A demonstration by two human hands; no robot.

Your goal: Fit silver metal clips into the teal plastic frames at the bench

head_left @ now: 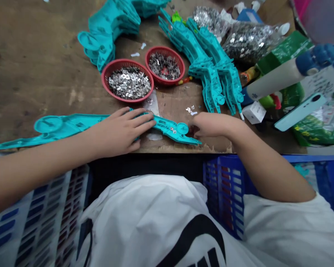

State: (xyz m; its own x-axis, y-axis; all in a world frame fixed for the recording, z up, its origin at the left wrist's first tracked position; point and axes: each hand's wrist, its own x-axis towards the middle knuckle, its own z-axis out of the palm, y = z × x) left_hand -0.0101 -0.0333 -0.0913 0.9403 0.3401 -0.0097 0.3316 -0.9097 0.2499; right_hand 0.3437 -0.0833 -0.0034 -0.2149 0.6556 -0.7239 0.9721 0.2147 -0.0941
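Note:
A long teal plastic part (69, 124) lies along the table's near edge. My left hand (122, 129) holds it down, its fingers laid across the part and the thumb by the near side. Small silver metal pieces (173, 130) sit in the part near its round right end. My right hand (210, 124) is just right of that end, apart from it, with curled fingers. Whatever is between those fingertips is hidden. A few loose metal pieces (188, 109) lie on the table beyond it.
Two red baskets (107, 87) (180, 76) hold many small metal pieces. Stacked teal parts (111, 22) stand behind, and more (208, 66) lie to the right. Bagged metal pieces (247, 40), a bottle (281, 76) and a phone (300, 111) crowd the right. Blue crates (225, 189) flank my lap.

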